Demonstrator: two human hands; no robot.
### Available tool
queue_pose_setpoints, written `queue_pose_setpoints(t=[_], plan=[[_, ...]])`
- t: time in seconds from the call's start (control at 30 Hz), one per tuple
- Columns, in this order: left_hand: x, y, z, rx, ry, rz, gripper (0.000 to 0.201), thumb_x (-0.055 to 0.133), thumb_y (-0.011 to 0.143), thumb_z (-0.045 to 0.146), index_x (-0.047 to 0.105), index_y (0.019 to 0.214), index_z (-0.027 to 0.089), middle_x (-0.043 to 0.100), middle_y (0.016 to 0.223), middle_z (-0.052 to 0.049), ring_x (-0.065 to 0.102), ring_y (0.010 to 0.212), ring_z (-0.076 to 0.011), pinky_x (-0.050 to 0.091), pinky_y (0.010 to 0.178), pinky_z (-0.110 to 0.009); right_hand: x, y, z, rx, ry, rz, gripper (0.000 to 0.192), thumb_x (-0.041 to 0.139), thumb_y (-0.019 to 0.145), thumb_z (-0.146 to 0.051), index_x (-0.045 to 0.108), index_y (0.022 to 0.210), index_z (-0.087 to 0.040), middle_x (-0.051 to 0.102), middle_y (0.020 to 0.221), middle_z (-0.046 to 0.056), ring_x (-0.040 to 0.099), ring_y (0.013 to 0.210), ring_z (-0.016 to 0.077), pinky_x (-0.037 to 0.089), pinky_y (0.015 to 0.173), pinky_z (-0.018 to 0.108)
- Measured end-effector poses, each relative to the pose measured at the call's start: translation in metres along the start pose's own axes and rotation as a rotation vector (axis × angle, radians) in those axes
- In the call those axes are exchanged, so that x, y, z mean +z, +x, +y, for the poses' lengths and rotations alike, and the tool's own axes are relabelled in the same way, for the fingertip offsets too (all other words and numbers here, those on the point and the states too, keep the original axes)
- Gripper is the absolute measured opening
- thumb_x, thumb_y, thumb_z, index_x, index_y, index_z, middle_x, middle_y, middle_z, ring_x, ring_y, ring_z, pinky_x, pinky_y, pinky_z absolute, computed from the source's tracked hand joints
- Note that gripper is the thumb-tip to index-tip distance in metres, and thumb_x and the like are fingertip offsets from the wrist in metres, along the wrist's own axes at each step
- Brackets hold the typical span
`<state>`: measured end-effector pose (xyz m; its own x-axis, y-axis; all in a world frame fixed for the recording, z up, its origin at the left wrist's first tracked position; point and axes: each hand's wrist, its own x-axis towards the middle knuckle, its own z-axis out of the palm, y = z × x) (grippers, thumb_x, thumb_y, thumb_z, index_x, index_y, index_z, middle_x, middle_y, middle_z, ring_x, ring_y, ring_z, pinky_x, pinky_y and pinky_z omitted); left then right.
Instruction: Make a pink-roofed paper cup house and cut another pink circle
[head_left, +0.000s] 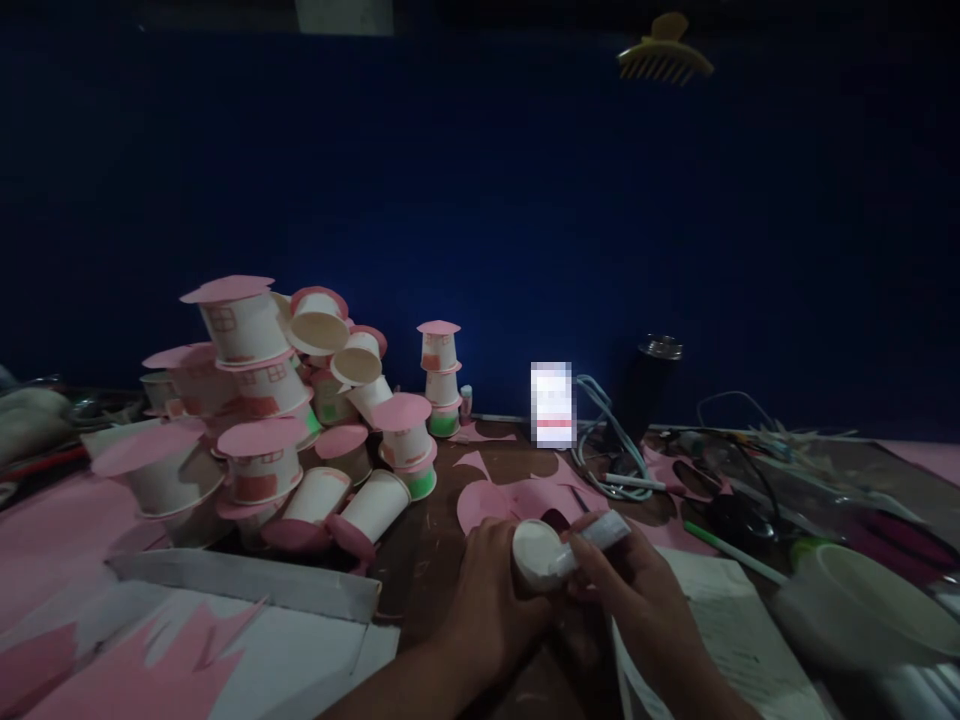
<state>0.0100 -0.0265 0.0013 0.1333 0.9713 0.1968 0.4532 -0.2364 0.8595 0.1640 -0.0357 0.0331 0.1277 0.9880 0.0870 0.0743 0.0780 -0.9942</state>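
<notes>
My left hand (495,590) is wrapped round a white paper cup (535,550), with the cup's round base turned up toward me. Between the fingers of my right hand (637,580) is a small whitish glue stick (604,530), tilted so that its lower end meets the base's right edge. Whether it presses on the base or is just over it I cannot tell. Behind my hands lie pink paper cut-outs (487,503). An open notebook or printed sheet (739,610) lies under my right forearm.
Paper cups with pink paper discs and drawn windows (259,385) are piled at the left. A cardboard box lid (300,640) holds pink scraps. Rearward stand a lit phone (553,405), a coiled cable (637,470) and a dark bottle (645,390). A pale bowl (870,610) is at the right.
</notes>
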Motion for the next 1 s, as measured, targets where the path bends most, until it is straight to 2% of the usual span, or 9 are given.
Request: queue_pose_setpoints(t=[0.2,0.4,0.57,0.77,0.9,1.0], plan=[[0.0,-0.002,-0.002,0.025,-0.061,0.014,0.041,0.073,0.066,0.026,0.06,0.105,0.02,0.059,0.105,-0.006,0.052,0.099,-0.0263,0.043,0.087,-0.038,-0.006,0.006,0.006,-0.034,-0.068,0.015,0.034,0.072,0.073,-0.05,0.061,0.083,-0.019,0.065,0.064,0.001,0.058,0.052,0.0168,0.049,0.05,0.027],[0.002,0.0,-0.007,0.01,-0.11,0.043,0.053,0.074,0.066,0.027,0.055,0.115,0.021,0.06,0.113,-0.007,0.053,0.105,-0.026,0.043,0.091,-0.037,-0.008,0.007,0.005,-0.063,-0.037,0.007,0.031,0.069,0.077,-0.049,0.06,0.084,-0.02,0.065,0.062,0.0,0.06,0.055,0.0174,0.051,0.052,0.027],[0.001,-0.001,-0.003,-0.01,-0.12,0.034,0.046,0.073,0.068,0.031,0.058,0.11,0.021,0.062,0.109,-0.007,0.056,0.1,-0.0249,0.045,0.087,-0.035,-0.008,0.003,0.003,-0.045,-0.018,-0.005,0.029,0.071,0.075,-0.046,0.061,0.088,-0.022,0.069,0.065,0.001,0.065,0.058,0.0208,0.053,0.055,0.029],[0.005,0.003,-0.008,-0.028,-0.116,0.041,0.045,0.07,0.07,0.026,0.058,0.113,0.022,0.064,0.112,-0.006,0.057,0.105,-0.025,0.044,0.092,-0.036,-0.007,-0.003,0.002,-0.089,-0.029,0.031,0.028,0.074,0.073,-0.045,0.062,0.087,-0.024,0.069,0.071,0.001,0.066,0.062,0.0219,0.053,0.056,0.03],[0.005,0.004,-0.01,-0.043,-0.134,0.032,0.051,0.071,0.068,0.027,0.058,0.117,0.022,0.064,0.115,-0.006,0.057,0.107,-0.0257,0.044,0.093,-0.036,-0.002,-0.008,0.002,-0.176,-0.038,0.077,0.024,0.074,0.073,-0.042,0.064,0.084,-0.024,0.069,0.078,0.002,0.065,0.064,0.0199,0.052,0.056,0.028],[0.002,0.002,-0.006,-0.045,-0.156,0.013,0.055,0.072,0.068,0.028,0.057,0.12,0.022,0.062,0.119,-0.007,0.056,0.108,-0.0256,0.044,0.095,-0.036,-0.001,-0.007,0.006,-0.328,-0.109,0.114,0.019,0.075,0.072,-0.036,0.066,0.083,-0.024,0.068,0.085,0.004,0.065,0.075,0.0212,0.053,0.064,0.028]])
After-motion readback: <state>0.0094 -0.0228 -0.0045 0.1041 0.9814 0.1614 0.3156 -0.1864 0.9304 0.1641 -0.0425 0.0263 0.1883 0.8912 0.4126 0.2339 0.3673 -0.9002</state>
